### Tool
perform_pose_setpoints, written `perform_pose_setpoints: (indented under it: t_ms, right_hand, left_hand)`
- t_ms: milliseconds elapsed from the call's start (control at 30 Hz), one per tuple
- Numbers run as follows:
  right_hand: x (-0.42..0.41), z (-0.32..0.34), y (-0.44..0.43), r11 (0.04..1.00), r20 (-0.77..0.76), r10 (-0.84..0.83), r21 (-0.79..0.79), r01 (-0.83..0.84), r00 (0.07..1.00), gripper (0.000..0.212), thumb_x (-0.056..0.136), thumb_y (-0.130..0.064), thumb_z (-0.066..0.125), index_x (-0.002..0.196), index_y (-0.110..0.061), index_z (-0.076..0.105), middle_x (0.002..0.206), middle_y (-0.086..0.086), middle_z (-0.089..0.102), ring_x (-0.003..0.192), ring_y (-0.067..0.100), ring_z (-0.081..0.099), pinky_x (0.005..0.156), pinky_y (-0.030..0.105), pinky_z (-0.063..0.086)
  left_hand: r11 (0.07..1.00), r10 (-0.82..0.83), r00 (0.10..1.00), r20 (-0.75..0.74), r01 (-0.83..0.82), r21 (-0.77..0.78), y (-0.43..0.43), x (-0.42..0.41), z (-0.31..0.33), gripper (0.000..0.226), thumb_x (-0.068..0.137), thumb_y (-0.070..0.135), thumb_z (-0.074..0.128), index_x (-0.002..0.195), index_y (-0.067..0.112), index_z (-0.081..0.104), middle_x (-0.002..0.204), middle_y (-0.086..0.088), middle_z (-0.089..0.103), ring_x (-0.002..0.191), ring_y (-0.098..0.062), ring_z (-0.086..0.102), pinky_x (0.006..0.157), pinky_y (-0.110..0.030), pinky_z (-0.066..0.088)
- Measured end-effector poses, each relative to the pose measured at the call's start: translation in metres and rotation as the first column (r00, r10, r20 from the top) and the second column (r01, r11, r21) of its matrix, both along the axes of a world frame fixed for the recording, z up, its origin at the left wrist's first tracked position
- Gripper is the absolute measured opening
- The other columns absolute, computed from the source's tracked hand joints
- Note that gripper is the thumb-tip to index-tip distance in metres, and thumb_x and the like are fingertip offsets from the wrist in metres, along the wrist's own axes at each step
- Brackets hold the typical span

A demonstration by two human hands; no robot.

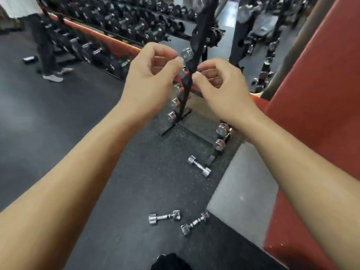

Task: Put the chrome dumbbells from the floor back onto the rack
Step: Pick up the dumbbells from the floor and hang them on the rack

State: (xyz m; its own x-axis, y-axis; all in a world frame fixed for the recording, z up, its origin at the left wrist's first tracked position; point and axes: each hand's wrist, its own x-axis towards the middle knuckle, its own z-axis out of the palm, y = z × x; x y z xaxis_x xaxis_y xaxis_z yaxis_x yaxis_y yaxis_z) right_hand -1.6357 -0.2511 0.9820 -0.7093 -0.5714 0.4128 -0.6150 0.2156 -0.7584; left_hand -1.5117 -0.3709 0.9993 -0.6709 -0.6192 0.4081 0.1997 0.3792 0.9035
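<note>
Three chrome dumbbells lie on the black rubber floor: one [199, 165] close to the rack's foot, and two nearer me, one [164, 217] on the left and one [195, 223] on the right. The black vertical rack [196, 55] stands ahead, with several chrome dumbbells [174, 102] stacked along its left side and two more [221, 136] low on its right. My left hand [153, 75] and my right hand [220, 84] are raised on either side of the rack's upright. Their fingers are loosely curled and hold nothing. They hide part of the rack.
A long rack of black dumbbells [120, 22] runs along an orange-edged mirror at the back left. A person [44, 45] stands at the left, with a small dark object [30, 59] on the floor nearby. A red wall [315, 94] and a grey floor strip [243, 195] bound the right.
</note>
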Motion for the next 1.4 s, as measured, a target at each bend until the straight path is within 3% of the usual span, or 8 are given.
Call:
perform_pose_setpoints:
  t_ms: [100, 333, 633, 733, 833, 1033, 1233, 1400]
  right_hand:
    - [0.012, -0.02, 0.061, 0.989, 0.038, -0.132, 0.075, 0.129, 0.991, 0.017, 0.095, -0.037, 0.066, 0.109, -0.027, 0.068, 0.095, -0.013, 0.071, 0.088, 0.005, 0.068, 0.081, 0.021, 0.053]
    - [0.035, -0.059, 0.133, 0.909, 0.069, -0.374, 0.226, 0.35, 0.925, 0.019, 0.096, -0.036, 0.065, 0.112, -0.025, 0.069, 0.088, -0.017, 0.065, 0.089, 0.011, 0.066, 0.082, 0.027, 0.052]
    - [0.018, -0.128, 0.118, 0.836, 0.16, -0.526, 0.277, 0.473, 0.835, 0.02, 0.096, -0.036, 0.066, 0.114, -0.028, 0.065, 0.092, -0.017, 0.064, 0.084, -0.002, 0.058, 0.072, 0.007, 0.04]
    - [0.003, -0.171, 0.11, 0.847, 0.217, -0.509, 0.298, 0.44, 0.833, 0.021, 0.096, -0.037, 0.067, 0.115, -0.028, 0.062, 0.092, -0.017, 0.062, 0.087, 0.001, 0.059, 0.08, 0.014, 0.047]
    - [-0.022, -0.234, 0.108, 0.857, 0.25, -0.472, 0.354, 0.374, 0.845, 0.021, 0.094, -0.04, 0.065, 0.111, -0.033, 0.056, 0.095, -0.016, 0.06, 0.087, 0.003, 0.058, 0.087, 0.03, 0.053]
    - [-0.07, -0.406, 0.12, 0.833, 0.327, -0.456, 0.485, 0.266, 0.828, 0.043, 0.089, -0.049, 0.065, 0.125, -0.026, 0.059, 0.102, -0.012, 0.061, 0.098, 0.01, 0.061, 0.094, 0.036, 0.053]
    - [-0.095, -0.586, 0.145, 0.787, 0.403, -0.415, 0.608, 0.1, 0.816, 0.052, 0.094, -0.048, 0.066, 0.14, -0.028, 0.049, 0.125, -0.005, 0.059, 0.116, 0.016, 0.056, 0.104, 0.042, 0.047]
    - [-0.109, -0.736, 0.147, 0.734, 0.405, -0.415, 0.678, 0.037, 0.815, 0.071, 0.091, -0.047, 0.069, 0.151, -0.027, 0.037, 0.136, 0.005, 0.053, 0.123, 0.023, 0.053, 0.105, 0.039, 0.045]
  left_hand:
    - [0.994, -0.108, 0.992, 0.072, 0.105, 0.041, 0.04, -0.005, -0.025, 0.005, 0.094, 0.025, 0.066, 0.099, 0.023, 0.063, 0.093, 0.004, 0.07, 0.087, -0.007, 0.066, 0.087, -0.034, 0.057]
    - [0.942, -0.322, 0.917, 0.234, 0.285, 0.177, 0.088, -0.006, -0.083, 0.007, 0.096, 0.025, 0.067, 0.097, 0.027, 0.061, 0.09, 0.013, 0.063, 0.082, -0.001, 0.058, 0.084, -0.024, 0.052]
    - [0.911, -0.383, 0.861, 0.334, 0.293, 0.289, 0.071, -0.03, -0.153, 0.008, 0.096, 0.022, 0.067, 0.097, 0.026, 0.06, 0.091, 0.012, 0.064, 0.082, 0.001, 0.059, 0.079, -0.017, 0.049]
    - [0.915, -0.353, 0.864, 0.359, 0.238, 0.325, 0.069, -0.054, -0.189, 0.009, 0.095, 0.018, 0.067, 0.098, 0.022, 0.059, 0.086, 0.012, 0.061, 0.075, 0.004, 0.057, 0.071, -0.012, 0.047]
    - [0.927, -0.295, 0.867, 0.4, 0.159, 0.34, 0.069, -0.082, -0.242, 0.014, 0.093, 0.018, 0.069, 0.089, 0.026, 0.058, 0.081, 0.013, 0.06, 0.069, 0.005, 0.055, 0.068, -0.013, 0.045]
    - [0.924, -0.214, 0.778, 0.59, -0.034, 0.381, 0.083, -0.123, -0.402, 0.013, 0.092, 0.021, 0.069, 0.091, 0.024, 0.057, 0.079, 0.008, 0.061, 0.055, 0.002, 0.048, 0.058, -0.015, 0.039]
    - [0.849, -0.147, 0.616, 0.774, -0.323, 0.418, 0.118, -0.122, -0.599, 0.018, 0.094, 0.03, 0.067, 0.106, 0.026, 0.055, 0.112, 0.004, 0.065, 0.085, -0.01, 0.058, 0.076, -0.026, 0.043]
    - [0.749, -0.014, 0.578, 0.816, -0.535, 0.392, 0.135, -0.116, -0.749, 0.035, 0.094, 0.034, 0.07, 0.12, 0.03, 0.047, 0.119, 0.005, 0.058, 0.101, -0.01, 0.058, 0.074, -0.009, 0.044]
